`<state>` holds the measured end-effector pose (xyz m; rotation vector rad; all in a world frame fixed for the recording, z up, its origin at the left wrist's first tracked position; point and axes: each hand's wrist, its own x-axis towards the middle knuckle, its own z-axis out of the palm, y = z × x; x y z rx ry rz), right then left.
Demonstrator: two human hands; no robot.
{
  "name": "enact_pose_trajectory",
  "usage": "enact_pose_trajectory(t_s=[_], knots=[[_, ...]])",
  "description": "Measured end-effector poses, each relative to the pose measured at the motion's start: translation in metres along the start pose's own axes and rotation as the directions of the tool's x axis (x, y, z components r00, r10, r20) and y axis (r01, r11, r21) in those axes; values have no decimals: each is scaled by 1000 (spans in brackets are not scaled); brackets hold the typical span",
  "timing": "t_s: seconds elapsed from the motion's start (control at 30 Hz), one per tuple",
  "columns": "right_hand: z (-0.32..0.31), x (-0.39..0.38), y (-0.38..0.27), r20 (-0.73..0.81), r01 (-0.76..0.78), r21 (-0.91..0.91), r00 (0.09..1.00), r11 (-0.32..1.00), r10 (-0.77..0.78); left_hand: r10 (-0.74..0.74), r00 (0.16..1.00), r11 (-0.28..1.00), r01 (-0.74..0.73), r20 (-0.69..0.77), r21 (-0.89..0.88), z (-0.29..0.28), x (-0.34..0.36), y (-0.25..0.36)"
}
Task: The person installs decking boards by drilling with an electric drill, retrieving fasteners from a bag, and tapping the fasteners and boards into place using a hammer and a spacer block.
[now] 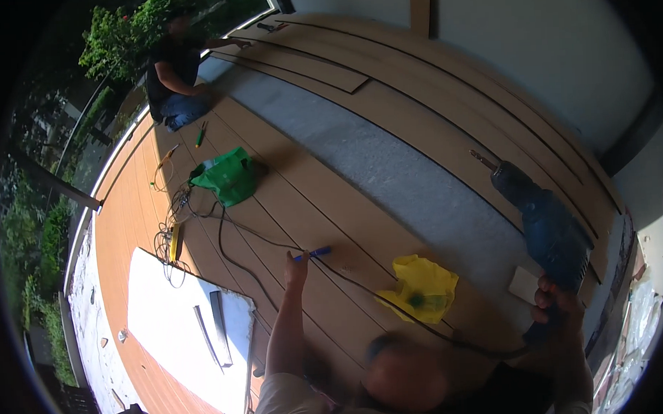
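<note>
My left hand reaches down over the deck boards, closed on a slim blue marker-like stick. A black cable passes right by those fingers; whether they also hold it, I cannot tell. On the right, my right hand is wrapped round the grip of a blue power drill. The drill's bit points toward the far left, above the boards. From the drill's grip the cable runs left across the deck. Between my hands lies a crumpled yellow plastic bag with something dark green in or under it.
Another person kneels at the far left, one arm stretched over the boards. A green bag, tangled cords and a white sheet with dark strips lie left. Bare concrete shows between boards; loose planks lie along the wall.
</note>
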<state>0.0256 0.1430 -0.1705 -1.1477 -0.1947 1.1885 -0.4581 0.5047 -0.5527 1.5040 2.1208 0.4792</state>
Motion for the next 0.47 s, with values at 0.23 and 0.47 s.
enact_pose_trajectory(t_s=[0.23, 0.47], knots=[[-107, -61, -42, 41, 80, 57, 996, 995, -83, -224, 949, -49, 216, 222, -975, -41, -56, 87], [-274, -39, -18, -101, -160, -47, 983, 986, 155, 22, 742, 541, -572, -670, -616, -173, -183, 139]])
